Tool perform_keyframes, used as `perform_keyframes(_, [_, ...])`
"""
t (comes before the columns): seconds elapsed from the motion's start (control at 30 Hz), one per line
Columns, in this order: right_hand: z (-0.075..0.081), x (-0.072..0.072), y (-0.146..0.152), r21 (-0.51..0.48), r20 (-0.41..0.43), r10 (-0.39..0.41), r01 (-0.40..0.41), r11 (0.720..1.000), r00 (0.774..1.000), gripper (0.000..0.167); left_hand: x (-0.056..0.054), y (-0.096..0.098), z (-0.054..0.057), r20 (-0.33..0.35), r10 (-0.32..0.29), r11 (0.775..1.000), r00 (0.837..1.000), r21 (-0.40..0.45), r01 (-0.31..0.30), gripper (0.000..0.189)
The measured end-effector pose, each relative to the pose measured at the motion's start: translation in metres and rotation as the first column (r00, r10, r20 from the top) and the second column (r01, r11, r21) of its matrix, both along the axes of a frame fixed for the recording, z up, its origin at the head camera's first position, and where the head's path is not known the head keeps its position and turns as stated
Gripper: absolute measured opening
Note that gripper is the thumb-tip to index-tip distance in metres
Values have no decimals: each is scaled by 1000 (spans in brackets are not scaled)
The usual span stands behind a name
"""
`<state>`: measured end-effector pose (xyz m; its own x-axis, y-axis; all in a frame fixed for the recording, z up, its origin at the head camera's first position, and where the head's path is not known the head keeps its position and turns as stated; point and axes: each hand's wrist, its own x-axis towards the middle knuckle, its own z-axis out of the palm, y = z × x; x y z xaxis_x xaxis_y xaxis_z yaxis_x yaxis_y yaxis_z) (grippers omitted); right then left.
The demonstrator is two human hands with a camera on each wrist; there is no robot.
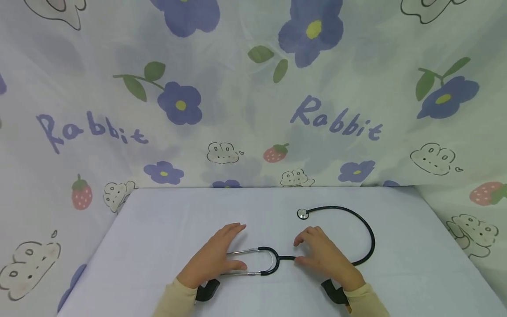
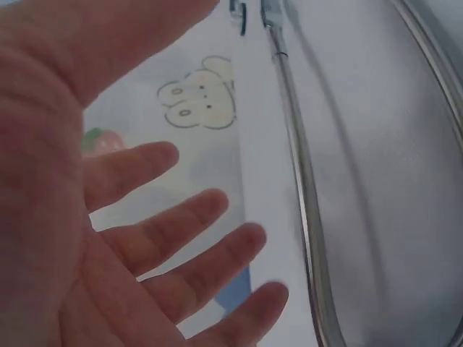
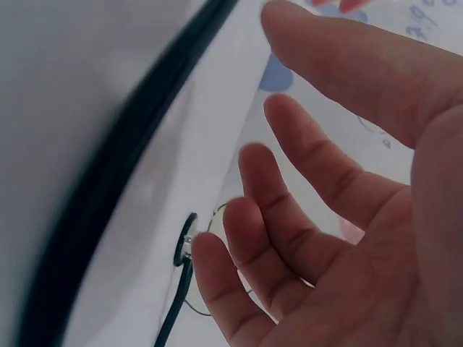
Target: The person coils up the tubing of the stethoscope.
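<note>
A white table (image 1: pixel 158 233) holds a stethoscope (image 1: pixel 286 258), its length uncoiled. Over it, the left hand (image 1: pixel 215 253) is spread and the right hand (image 1: pixel 325 255) loosely bent, both empty; handling appears either unstarted or finished, the chest piece (image 1: pixel 303 214) untouched.

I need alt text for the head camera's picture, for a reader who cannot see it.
A left hand and a right hand, holding nothing, hover over a black-and-silver stethoscope on a white table. Its chest piece lies beyond the right hand. Behind is a cloth printed with flowers, strawberries and rabbits.
</note>
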<state>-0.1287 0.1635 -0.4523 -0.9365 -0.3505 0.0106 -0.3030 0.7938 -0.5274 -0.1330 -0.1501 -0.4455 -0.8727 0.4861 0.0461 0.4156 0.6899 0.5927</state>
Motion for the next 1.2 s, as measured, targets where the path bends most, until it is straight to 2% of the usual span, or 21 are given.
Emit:
perform_keyframes(0.13, [-3,1,1,24,38,51,-52,998,998,31,2,1,-1,-18,-12,999,1000,-40,11,93])
perform_keyframes(0.37, [-5,2,5,48,75,70,-74,996,995,27,3,4,-5,-35,-49,995,998,-86,46,93])
perform_keyframes(0.73, [-8,5,11,43,38,131,-132,990,991,12,4,5,-12,-29,-100,980,995,-173,94,72])
perform_keyframes(0.97, [-6,7,11,22,60,115,-117,993,992,9,4,5,-16,-59,-100,981,993,-174,88,55])
perform_keyframes(1.2, [-3,7,13,-37,67,114,-112,993,991,5,6,6,-17,-92,-93,988,991,-130,81,55])
